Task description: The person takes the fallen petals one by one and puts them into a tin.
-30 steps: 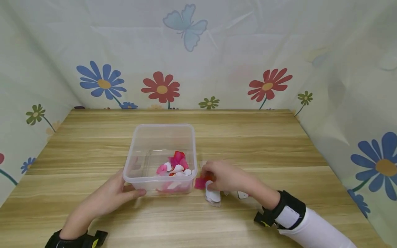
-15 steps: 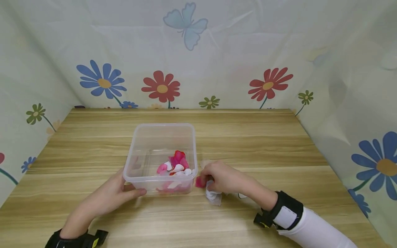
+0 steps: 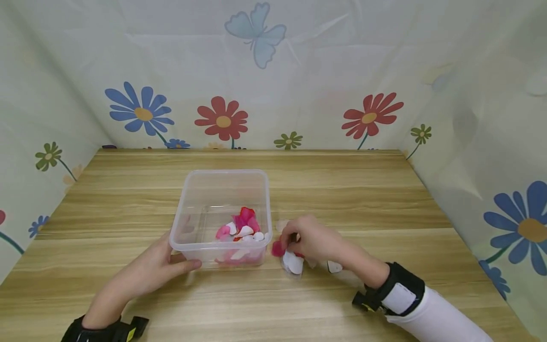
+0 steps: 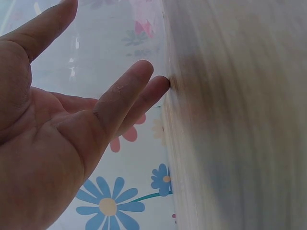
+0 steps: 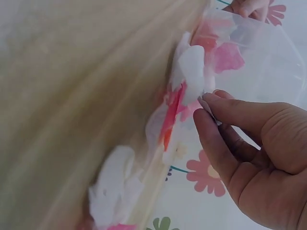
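Observation:
A clear plastic container (image 3: pixel 224 187) stands left of centre, with pink, red and white petals (image 3: pixel 247 221) on its bottom. Against its near left corner rests my left hand (image 3: pixel 147 270), thumb along the front wall. In the left wrist view, the fingers (image 4: pixel 127 91) of that hand are spread and fairly straight beside the clear wall. Right of the container, my right hand (image 3: pixel 314 240) pinches a thin pale petal (image 5: pixel 209 110) between thumb and fingertips. Below those fingertips lie white petals (image 3: pixel 292 262) and a pink petal (image 3: pixel 278 248) on the table.
Another white petal (image 3: pixel 334 267) lies under the right forearm. A pale, almost see-through petal (image 3: pixel 282 224) is beyond the right hand. The wooden table (image 3: pixel 342 190) is bounded at the back and sides by a flower-printed curtain (image 3: pixel 307 71).
My right hand has lifted slightly and shifted a little right, with the white petals under it spreading apart. The left hand and the container have stayed where they were.

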`<state>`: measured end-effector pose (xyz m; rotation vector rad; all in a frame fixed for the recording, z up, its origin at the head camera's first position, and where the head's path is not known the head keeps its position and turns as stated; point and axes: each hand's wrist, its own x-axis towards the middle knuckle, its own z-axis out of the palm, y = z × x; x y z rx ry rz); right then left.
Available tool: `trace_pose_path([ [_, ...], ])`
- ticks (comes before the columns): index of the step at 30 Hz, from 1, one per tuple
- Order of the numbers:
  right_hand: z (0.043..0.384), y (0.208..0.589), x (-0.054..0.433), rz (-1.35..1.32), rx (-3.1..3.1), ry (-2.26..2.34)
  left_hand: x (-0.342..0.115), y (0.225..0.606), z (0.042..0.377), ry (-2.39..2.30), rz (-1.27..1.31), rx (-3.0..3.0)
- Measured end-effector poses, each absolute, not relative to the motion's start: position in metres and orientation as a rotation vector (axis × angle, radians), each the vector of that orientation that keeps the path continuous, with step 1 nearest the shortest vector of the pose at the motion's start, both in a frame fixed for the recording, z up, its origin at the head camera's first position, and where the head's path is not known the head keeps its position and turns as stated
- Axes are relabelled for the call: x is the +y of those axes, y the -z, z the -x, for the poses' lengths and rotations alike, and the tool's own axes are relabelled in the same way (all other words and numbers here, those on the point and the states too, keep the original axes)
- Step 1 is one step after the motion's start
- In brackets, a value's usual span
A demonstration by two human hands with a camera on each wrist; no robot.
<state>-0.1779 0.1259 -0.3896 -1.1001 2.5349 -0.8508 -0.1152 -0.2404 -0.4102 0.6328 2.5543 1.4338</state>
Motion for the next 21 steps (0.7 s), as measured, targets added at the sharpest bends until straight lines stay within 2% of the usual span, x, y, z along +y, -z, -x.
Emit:
trace_pose_path([
  [21, 0.182, 0.366, 0.139, 1.09, 2.691, 1.069, -0.24, 0.41, 0.115, -1.421, -0.618, 2.563],
])
